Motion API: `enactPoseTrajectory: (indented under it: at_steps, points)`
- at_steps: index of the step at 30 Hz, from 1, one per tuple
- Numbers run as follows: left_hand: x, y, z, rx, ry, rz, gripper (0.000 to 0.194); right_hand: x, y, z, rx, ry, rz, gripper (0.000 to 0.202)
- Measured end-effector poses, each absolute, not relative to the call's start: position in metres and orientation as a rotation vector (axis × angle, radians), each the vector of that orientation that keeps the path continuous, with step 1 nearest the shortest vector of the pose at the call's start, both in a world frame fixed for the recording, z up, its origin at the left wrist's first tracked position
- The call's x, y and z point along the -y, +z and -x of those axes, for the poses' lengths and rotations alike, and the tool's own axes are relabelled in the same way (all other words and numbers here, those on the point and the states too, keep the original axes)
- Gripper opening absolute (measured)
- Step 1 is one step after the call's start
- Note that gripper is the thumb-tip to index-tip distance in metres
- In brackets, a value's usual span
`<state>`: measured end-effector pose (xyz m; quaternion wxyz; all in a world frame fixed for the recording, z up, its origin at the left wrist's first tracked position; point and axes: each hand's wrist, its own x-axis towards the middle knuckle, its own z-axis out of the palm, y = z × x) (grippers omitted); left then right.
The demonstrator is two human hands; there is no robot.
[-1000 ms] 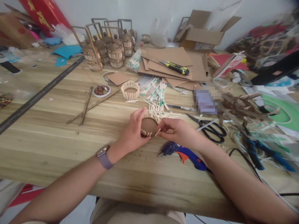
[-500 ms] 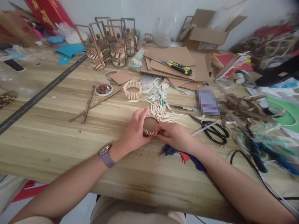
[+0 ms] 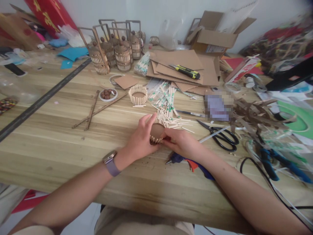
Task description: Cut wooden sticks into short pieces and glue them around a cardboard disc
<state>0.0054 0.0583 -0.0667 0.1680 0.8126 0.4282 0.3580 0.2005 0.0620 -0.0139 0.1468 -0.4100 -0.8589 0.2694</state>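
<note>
My left hand is curled round the left side of a round cardboard base. Short wooden sticks stand in a row along the base's near edge. At the near right of that edge, the thumb and fingers of my right hand pinch together on a short wooden stick, mostly covered by the fingertips. Loose cut sticks lie just beyond the base. Under my right forearm rests a blue glue gun with an orange trigger. A finished ring of sticks stands farther back.
Black scissors lie right of my right hand, and pliers farther right. Cardboard sheets carry a utility knife. Several stick lanterns with handles stand at the back, near a bowl of brown beads.
Both hands stay at the base, with only a slight shift of my right fingers at its edge. The whole view has moved very slightly.
</note>
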Motion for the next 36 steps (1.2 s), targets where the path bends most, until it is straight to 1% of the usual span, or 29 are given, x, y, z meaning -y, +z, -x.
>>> enactPoseTrajectory:
  at_steps: [3, 8, 11, 13, 15, 17, 19, 22, 24, 25, 28, 31, 34, 36]
  points:
    - [-0.056, -0.067, -0.008, -1.242, 1.03, -2.287, 0.119, -0.062, -0.015, -0.2, 2.479, 0.76, 1.167, 0.009]
    - [-0.055, -0.068, -0.014, -1.285, 1.062, -2.261, 0.111, -0.062, -0.014, -0.196, 2.524, 0.69, 1.221, 0.011]
    - [-0.055, -0.068, -0.015, -1.283, 1.08, -2.285, 0.11, -0.062, -0.005, -0.199, 2.549, 0.634, 1.213, 0.005]
    - [-0.055, -0.067, -0.015, -1.279, 1.092, -2.303, 0.112, -0.06, 0.005, -0.207, 2.52, 0.58, 1.236, 0.006]
    - [-0.054, -0.066, -0.015, -1.289, 1.086, -2.302, 0.113, -0.055, 0.017, -0.223, 2.472, 0.496, 1.333, 0.005]
    - [-0.054, -0.065, -0.015, -1.31, 1.064, -2.277, 0.113, -0.044, 0.027, -0.243, 2.468, 0.422, 1.517, 0.021]
    - [-0.053, -0.065, -0.015, -1.333, 1.038, -2.244, 0.112, -0.031, 0.03, -0.262, 2.497, 0.429, 1.761, 0.029]
    - [-0.053, -0.066, -0.014, -1.349, 1.017, -2.229, 0.113, -0.01, 0.02, -0.278, 2.544, 0.606, 2.002, 0.019]
    - [-0.053, -0.067, -0.014, -1.351, 1.019, -2.243, 0.113, 0.001, 0.009, -0.281, 2.534, 0.653, 2.007, 0.012]
    - [-0.053, -0.068, -0.013, -1.352, 1.021, -2.248, 0.113, 0.005, 0.004, -0.28, 2.508, 0.654, 1.994, 0.012]
    - [-0.053, -0.068, -0.013, -1.36, 1.019, -2.245, 0.112, 0.016, -0.004, -0.28, 2.406, 0.637, 1.936, 0.016]
    - [-0.053, -0.068, -0.013, -1.369, 1.011, -2.219, 0.11, 0.025, 0.004, -0.283, 2.284, 0.593, 1.847, 0.022]
    - [-0.053, -0.068, -0.014, -1.383, 1.0, -2.202, 0.108, 0.029, 0.014, -0.285, 2.009, 0.495, 1.764, 0.025]
    - [-0.053, -0.068, -0.014, -1.388, 0.994, -2.203, 0.109, 0.026, 0.014, -0.284, 1.769, 0.504, 1.717, 0.027]
